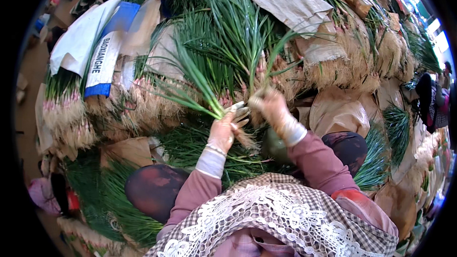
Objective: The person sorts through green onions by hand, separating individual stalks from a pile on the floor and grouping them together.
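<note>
My left hand (229, 127) is closed around a few long green-leaved stalks (205, 90), whose leaves fan up and to the left. Pale stringy roots (246, 142) hang below its fingers. Just to its right, my right hand (273, 107) is curled and slightly blurred. A lighter green stalk (267, 72) rises from its fingertips, in front of a large upright bunch of the same plants (233, 43). Both hands wear pale, soiled coverings and have whitish bands at the wrists.
Rows of rooted bunches with brown roots (154, 102) lie ahead, partly covered by a pale sack (290, 4) and a white-and-blue sack (102, 59). Loose green leaves (190, 150) lie between my knees. A crumpled brown sheet (340, 114) is at the right. Other people (431, 97) sit at the edges.
</note>
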{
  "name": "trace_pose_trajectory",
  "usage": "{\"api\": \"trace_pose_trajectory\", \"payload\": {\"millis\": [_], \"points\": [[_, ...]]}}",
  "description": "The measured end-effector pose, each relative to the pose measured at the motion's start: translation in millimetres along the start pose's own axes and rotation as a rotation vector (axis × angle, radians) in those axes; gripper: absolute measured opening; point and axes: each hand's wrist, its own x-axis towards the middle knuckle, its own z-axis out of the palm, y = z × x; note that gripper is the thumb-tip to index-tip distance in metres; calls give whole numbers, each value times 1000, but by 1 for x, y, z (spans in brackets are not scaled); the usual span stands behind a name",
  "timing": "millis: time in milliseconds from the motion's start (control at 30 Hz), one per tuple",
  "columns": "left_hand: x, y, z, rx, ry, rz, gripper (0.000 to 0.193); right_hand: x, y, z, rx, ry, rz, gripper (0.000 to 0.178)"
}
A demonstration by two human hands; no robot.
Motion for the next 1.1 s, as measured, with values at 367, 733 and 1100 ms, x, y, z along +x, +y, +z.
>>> {"api": "trace_pose_trajectory", "payload": {"millis": [367, 733, 1100], "points": [[-7, -12, -4, 13, -58, -77, 16, 9, 2, 23, 274, -281, 337, 16], [-20, -9, 10, -113, -219, -55, 22, 25, 25, 5, 878, -361, 366, 26], [-37, 8, 21, -181, -677, 159, 27, 43, 94, 27, -480, -512, 72, 31]]}}
